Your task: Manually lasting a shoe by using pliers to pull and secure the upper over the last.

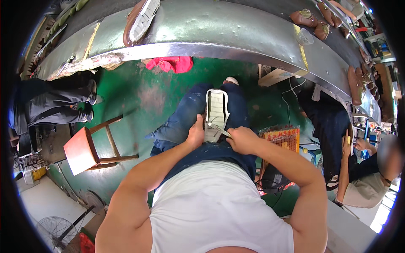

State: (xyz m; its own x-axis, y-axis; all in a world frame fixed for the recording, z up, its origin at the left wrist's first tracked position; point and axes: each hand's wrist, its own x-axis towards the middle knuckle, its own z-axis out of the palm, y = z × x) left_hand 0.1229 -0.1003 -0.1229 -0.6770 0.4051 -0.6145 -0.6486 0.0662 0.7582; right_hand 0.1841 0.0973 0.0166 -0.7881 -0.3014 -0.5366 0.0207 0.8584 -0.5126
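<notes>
A shoe (217,105) lies sole up across my lap, its pale, ribbed underside facing me and its far end pointing toward the bench. My left hand (195,134) grips its left edge near the close end. In my right hand (243,140) is a slim metal hand tool (221,130), whose tip touches or hovers over the near part of the sole; its exact kind is too small to make out. On the bench edge ahead rests another brown shoe (141,23) with a white sole, apart from both hands.
A long metal bench (219,27) curves across the front, with brown shoes (303,17) at its right. To my left are a tipped-looking stool (82,149) and a person's legs (63,103). A co-worker (363,189) sits at right. A red cloth (171,64) lies under the bench.
</notes>
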